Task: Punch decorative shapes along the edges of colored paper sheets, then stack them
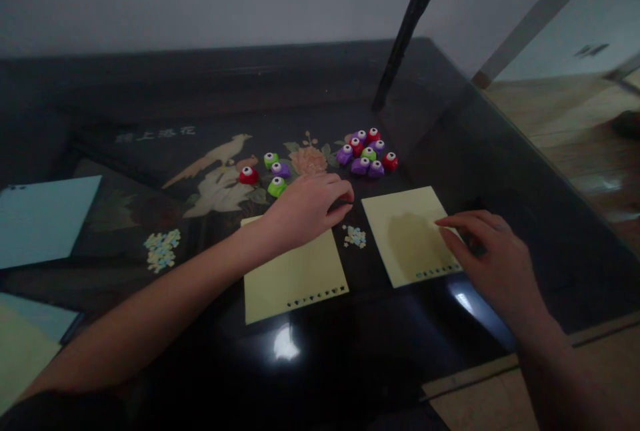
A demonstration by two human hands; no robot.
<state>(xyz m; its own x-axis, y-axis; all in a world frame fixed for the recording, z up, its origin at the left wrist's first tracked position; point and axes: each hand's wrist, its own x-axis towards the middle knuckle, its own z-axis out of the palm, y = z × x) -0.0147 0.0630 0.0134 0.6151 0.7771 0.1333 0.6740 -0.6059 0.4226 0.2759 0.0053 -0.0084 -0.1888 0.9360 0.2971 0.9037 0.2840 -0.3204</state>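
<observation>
The upper left corner of the left yellow sheet [293,274] is covered by the left hand [305,207], and whatever lies under its curled fingers cannot be made out. The right edge of the right yellow sheet [407,234] is hidden beneath the right hand [493,264]. The light blue sheet [45,217] at the tabletop's left edge is cut off by the frame. The characters [155,134] printed on the tabletop are too blurred to be read.
</observation>
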